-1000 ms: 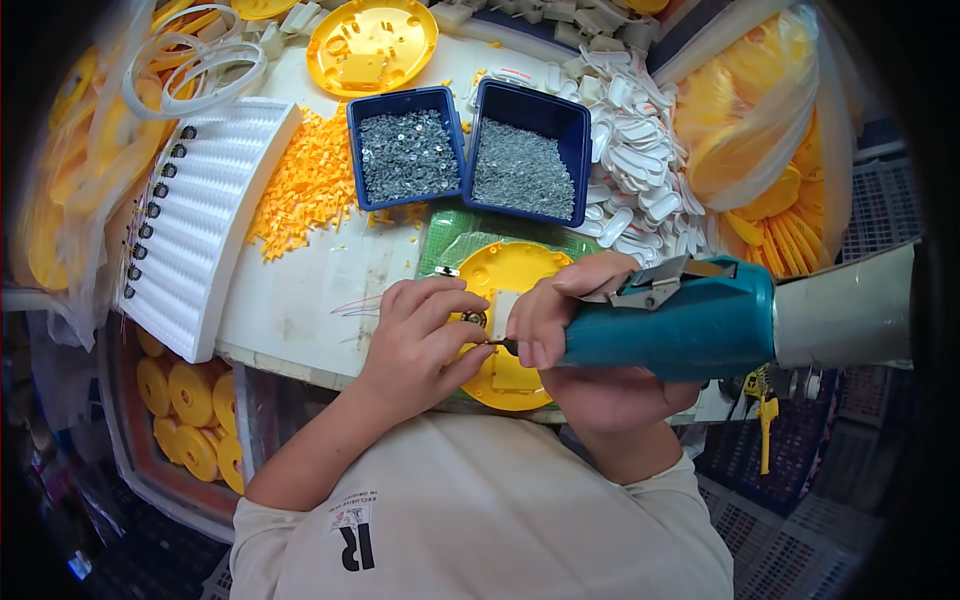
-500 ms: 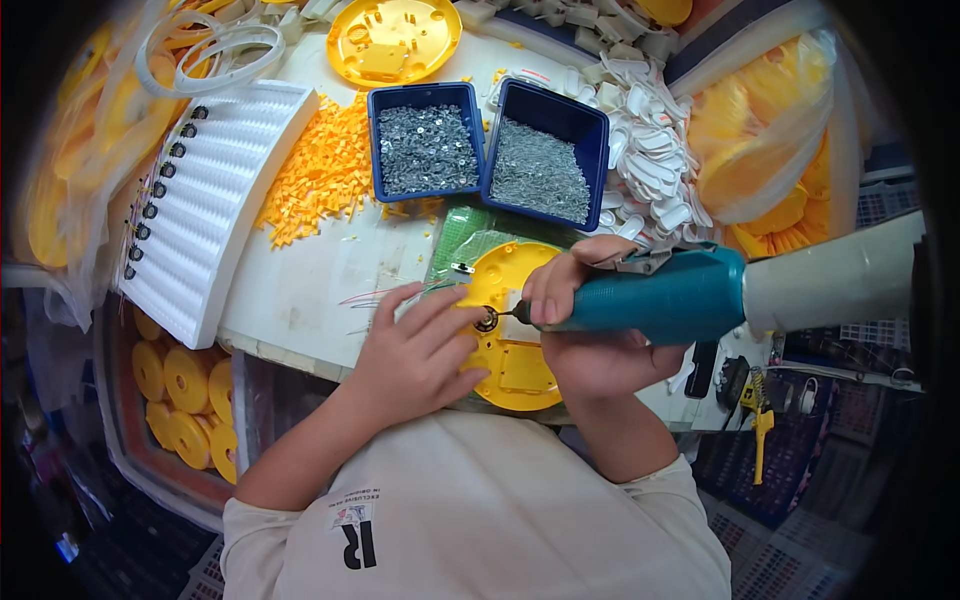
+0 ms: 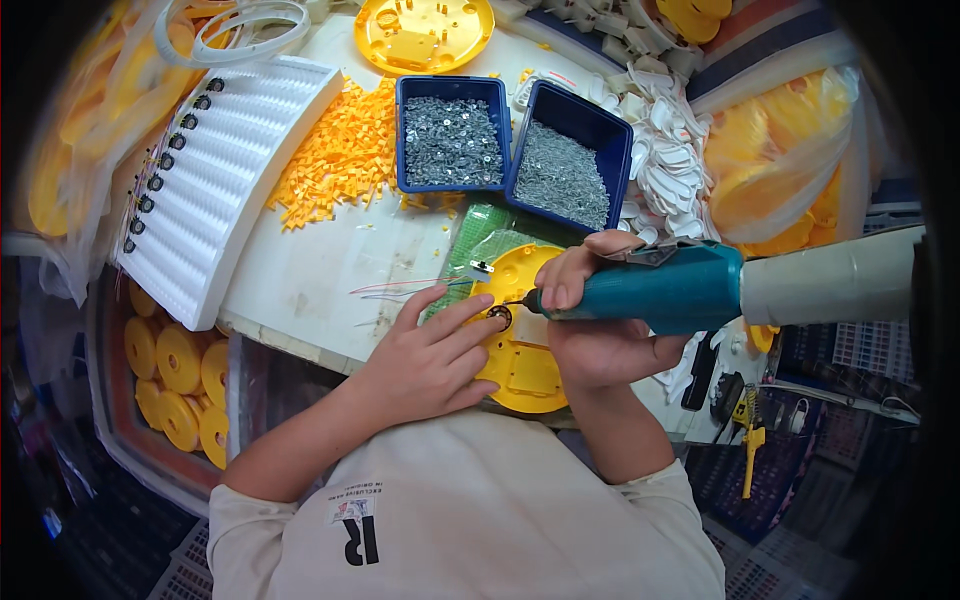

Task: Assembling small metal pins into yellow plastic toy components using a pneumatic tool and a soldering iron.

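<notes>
A round yellow plastic housing [image 3: 535,372] lies in front of me, partly over a green mat [image 3: 482,228]. My left hand [image 3: 425,358] rests on its left side with fingers spread, the fingertips at a small black round part [image 3: 500,318] in the housing. My right hand [image 3: 600,355] is wrapped round a teal electric screwdriver [image 3: 690,288], held nearly level. Its thin bit points left and ends at the upper edge of the black part. Thin wires [image 3: 400,288] and a small switch [image 3: 481,268] lie beside the housing. Whether a screw sits under the bit cannot be made out.
Two blue bins [image 3: 450,185] [image 3: 622,165] hold small metal parts and screws. Left of them are loose orange pieces [image 3: 335,160] and a white ridged tray [image 3: 235,170] with black round parts. White plastic pieces [image 3: 665,165] and bagged yellow parts [image 3: 780,150] lie right. Yellow discs [image 3: 180,360] fill a crate lower left.
The view has shifted, so the bench sits slightly farther right. The screwdriver's bit has moved from the right side of the black part to its upper edge. Both hands keep their poses.
</notes>
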`<action>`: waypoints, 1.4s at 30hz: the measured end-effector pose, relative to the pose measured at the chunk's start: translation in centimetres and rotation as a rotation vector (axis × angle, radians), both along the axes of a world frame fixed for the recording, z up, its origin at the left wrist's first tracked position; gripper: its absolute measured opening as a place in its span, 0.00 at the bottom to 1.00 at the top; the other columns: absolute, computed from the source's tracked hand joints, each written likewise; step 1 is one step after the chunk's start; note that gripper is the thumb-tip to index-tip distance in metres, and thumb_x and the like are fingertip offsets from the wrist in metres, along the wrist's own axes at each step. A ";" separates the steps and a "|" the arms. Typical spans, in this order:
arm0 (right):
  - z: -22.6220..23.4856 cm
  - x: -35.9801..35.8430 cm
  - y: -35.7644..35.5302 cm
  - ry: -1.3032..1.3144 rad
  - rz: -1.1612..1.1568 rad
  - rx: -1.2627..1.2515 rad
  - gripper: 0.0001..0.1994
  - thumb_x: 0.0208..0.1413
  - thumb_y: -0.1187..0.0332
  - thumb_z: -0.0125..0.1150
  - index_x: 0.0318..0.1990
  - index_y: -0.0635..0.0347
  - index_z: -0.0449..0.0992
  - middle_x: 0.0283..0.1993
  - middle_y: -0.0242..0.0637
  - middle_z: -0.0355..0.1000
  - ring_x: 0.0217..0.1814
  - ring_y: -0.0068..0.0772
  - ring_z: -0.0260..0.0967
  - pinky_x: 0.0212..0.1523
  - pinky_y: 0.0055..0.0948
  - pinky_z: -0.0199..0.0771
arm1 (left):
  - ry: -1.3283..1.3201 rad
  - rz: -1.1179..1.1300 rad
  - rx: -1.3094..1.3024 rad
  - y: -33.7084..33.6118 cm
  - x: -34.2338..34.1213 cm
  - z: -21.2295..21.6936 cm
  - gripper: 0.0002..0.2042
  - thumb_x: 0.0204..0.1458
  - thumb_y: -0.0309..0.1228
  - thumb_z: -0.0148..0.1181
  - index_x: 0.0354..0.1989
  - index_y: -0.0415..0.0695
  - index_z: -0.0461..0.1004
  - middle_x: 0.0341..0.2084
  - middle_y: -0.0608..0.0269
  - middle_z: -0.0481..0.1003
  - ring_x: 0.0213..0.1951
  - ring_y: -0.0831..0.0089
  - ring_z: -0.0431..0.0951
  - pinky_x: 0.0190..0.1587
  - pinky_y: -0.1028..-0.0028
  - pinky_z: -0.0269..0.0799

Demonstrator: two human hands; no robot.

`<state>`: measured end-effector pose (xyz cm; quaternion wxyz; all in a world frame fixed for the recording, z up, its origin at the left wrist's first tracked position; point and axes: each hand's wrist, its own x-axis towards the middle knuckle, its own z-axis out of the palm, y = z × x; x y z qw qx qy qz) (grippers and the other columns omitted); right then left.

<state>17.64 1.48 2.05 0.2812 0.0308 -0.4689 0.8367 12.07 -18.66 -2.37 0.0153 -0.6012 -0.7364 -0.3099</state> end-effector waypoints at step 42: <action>3.9 3.1 1.4 -0.093 0.101 0.147 0.50 0.55 0.24 0.45 0.61 0.69 0.69 0.31 0.42 0.73 0.33 0.37 0.71 0.44 0.38 0.69 | -0.132 0.185 0.193 4.6 -9.2 2.9 0.10 0.46 0.26 0.74 0.35 0.47 0.77 0.36 0.67 0.80 0.44 0.61 0.80 0.56 0.60 0.68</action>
